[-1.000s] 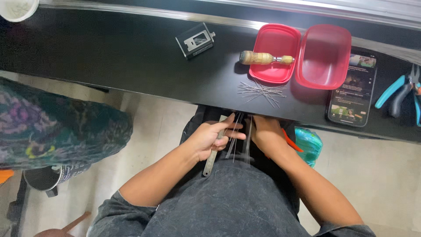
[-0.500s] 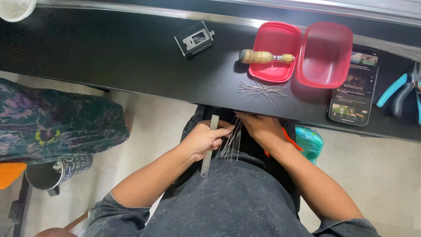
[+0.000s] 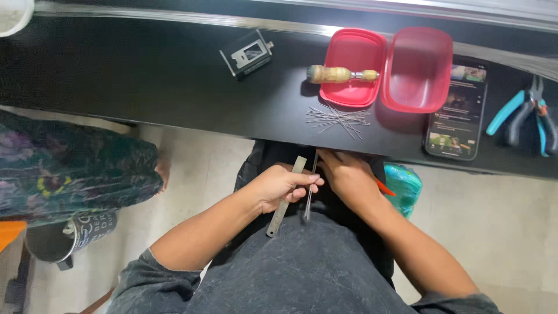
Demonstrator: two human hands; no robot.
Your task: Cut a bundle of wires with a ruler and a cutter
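Flat metal strip (image 3: 285,195) held mid-length over the lap, just below the surface (image 3: 145,75) edge; stiff, thin, likely light. Gripped by left hand (image 3: 282,187), curled shut around it. Right hand (image 3: 346,174) pinching what seems a thin wire bundle (image 3: 309,200): springy, easily scattered. Loose wires (image 3: 337,116) near red box (image 3: 357,67); little room underneath.

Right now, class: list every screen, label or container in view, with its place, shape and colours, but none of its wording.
Phone: flat on the black bench, right of the tubs; lit rectangular screen.
Red tub: open, rounded rectangle.
Red lid: beside it, under a wooden-handled tool.
Mug: floor, lower left; dark with pale lettering.
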